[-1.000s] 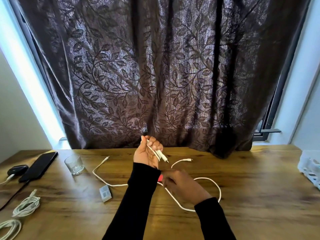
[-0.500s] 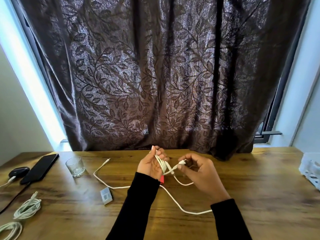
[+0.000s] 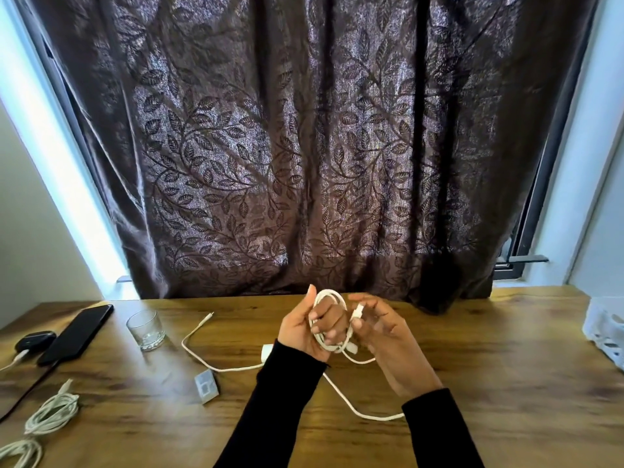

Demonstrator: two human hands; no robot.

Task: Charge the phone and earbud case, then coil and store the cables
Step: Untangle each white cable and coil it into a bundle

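Left hand [image 3: 305,332] grips coiled white cable [image 3: 332,344]; right hand [image 3: 385,346] pinches its plug.

One head-worn wide-angle view, looking forward and down.

The camera sits above the near edge of the table [image 3: 472,383] and faces the curtain [image 3: 304,146], which fills the upper frame. Both hands meet close below centre: left hand [image 3: 304,329], right hand [image 3: 388,339]. Straight lines bow toward the frame edges, and the basket [image 3: 604,329] at the far right is cut off, perhaps partly blurred. No second view exists to share anything.
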